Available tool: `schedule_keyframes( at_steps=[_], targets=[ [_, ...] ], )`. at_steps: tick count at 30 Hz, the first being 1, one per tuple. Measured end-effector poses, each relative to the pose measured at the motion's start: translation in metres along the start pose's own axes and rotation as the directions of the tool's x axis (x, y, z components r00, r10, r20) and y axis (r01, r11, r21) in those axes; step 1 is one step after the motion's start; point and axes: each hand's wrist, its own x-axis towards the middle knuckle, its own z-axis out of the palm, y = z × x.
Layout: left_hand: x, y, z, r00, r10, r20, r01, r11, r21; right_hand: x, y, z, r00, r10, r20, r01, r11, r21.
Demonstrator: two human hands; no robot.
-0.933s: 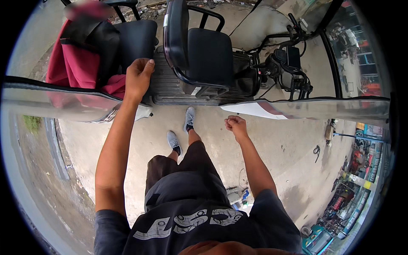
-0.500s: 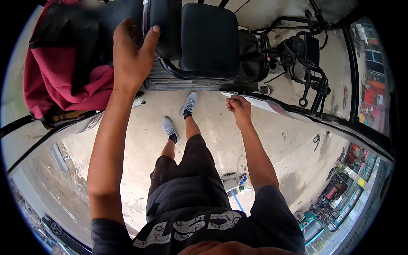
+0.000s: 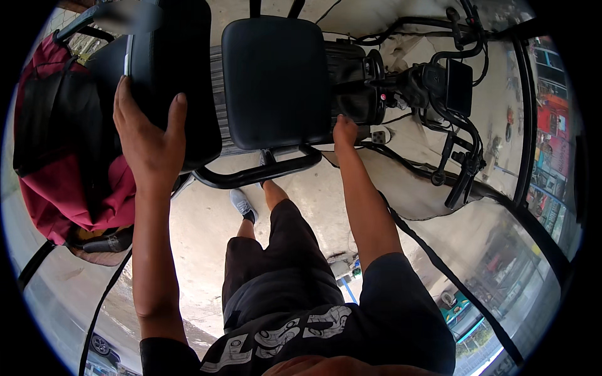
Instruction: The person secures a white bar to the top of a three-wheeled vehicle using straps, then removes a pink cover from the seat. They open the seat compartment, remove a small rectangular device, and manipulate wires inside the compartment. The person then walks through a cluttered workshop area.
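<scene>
My left hand [image 3: 150, 147] rests on the side of the black padded rear seat [image 3: 183, 75], fingers stretched and thumb spread apart. A light metallic strip [image 3: 129, 55] runs along the seat just beyond its fingertips. Closed into a fist, my right hand [image 3: 344, 133] is beside the near right corner of the black front seat [image 3: 276, 81]. Whatever it may be gripping is hidden. Close by it starts the dark-edged clear side sheet [image 3: 407, 194]. A curved black armrest bar [image 3: 257, 172] lies between the two hands, touched by neither.
Handlebars [image 3: 461, 94] with a dark display stand at the right. Maroon and black fabric [image 3: 94, 188] is bunched at the left. Dark frame posts [image 3: 527, 119] and a black cord-like edge [image 3: 451, 276] cross the right side. My grey shoe [image 3: 241, 203] stands on the concrete floor.
The view has moved closer over the vehicle. My left hand has shifted left along the rear seat. My right hand, still closed, has moved farther in, to the front seat's corner.
</scene>
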Motion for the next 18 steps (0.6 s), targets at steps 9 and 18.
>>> schedule_keyframes(
  at_steps=[9,18],
  targets=[
    [0.008,0.012,-0.001,0.995,0.009,0.094,-0.007,1.0,-0.018,0.038,-0.059,0.064,0.988,0.15,-0.037,-0.154,0.922,-0.355],
    [0.012,0.013,-0.001,0.989,0.017,0.144,-0.015,1.0,-0.015,0.032,-0.063,0.067,0.984,0.024,-0.177,-0.097,0.903,-0.419]
  ],
)
